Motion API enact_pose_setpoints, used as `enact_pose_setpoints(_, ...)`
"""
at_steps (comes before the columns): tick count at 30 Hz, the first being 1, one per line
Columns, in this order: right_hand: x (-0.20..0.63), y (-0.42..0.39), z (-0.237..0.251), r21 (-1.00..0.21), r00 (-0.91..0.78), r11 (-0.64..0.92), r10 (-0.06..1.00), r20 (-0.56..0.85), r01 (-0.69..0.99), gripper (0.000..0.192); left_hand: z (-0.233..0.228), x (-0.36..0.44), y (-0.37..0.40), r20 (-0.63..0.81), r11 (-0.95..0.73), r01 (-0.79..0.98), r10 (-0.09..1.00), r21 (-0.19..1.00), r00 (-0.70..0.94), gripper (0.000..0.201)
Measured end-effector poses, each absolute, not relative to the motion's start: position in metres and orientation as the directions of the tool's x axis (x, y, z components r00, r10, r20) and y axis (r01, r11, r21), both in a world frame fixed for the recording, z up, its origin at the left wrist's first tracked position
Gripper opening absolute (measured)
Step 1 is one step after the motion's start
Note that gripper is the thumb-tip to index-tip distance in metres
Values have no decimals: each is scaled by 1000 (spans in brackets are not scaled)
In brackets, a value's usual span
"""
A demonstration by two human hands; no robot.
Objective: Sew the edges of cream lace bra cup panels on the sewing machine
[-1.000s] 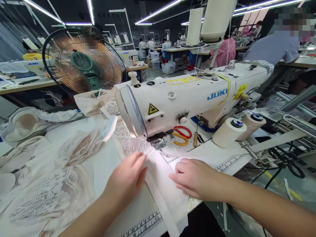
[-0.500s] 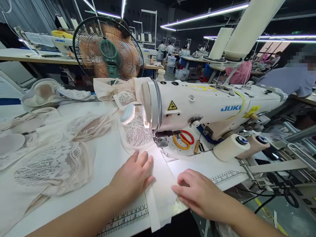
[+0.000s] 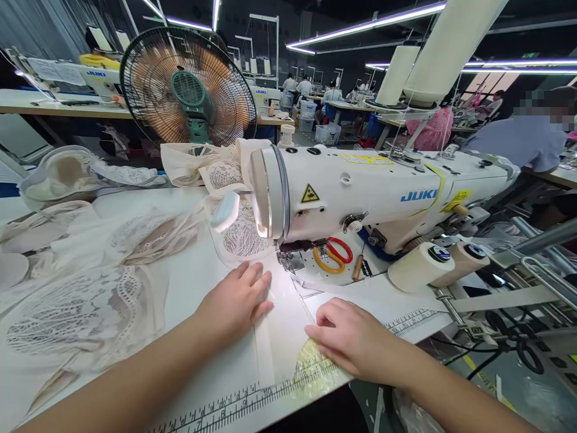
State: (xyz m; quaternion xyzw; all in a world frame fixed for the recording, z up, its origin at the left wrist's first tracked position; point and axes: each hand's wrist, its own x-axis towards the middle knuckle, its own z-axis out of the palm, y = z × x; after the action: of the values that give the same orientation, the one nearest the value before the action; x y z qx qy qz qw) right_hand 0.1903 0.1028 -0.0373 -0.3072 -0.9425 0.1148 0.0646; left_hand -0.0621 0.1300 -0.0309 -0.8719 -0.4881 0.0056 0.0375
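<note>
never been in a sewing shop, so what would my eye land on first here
The big white Juki sewing machine fills the middle of the table, its lamp lighting the pale fabric strip under the needle. The left hand and right hand lie flat on that strip at the near table edge. Behind on the left stands a round fan, and red and orange scissors lie under the machine's arm.
</note>
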Motion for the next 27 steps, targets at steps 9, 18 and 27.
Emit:
enact_pose_setpoints(9, 179, 117, -35, -148, -805, 798, 593, 16, 584, 9, -33, -71, 150, 31, -512, 853, 855, -103, 517, 41)
enact_pose_setpoints(18, 163, 129, -28, -56, -786, 785, 613, -77, 618, 20, -31, -78, 168, 1, -470, 877, 881, -98, 473, 40)
enact_pose_setpoints(27, 146, 138, -23, 43, -697, 712, 696, -176, 701, 25, -28, -86, 188, 46, -482, 852, 865, -205, 500, 33)
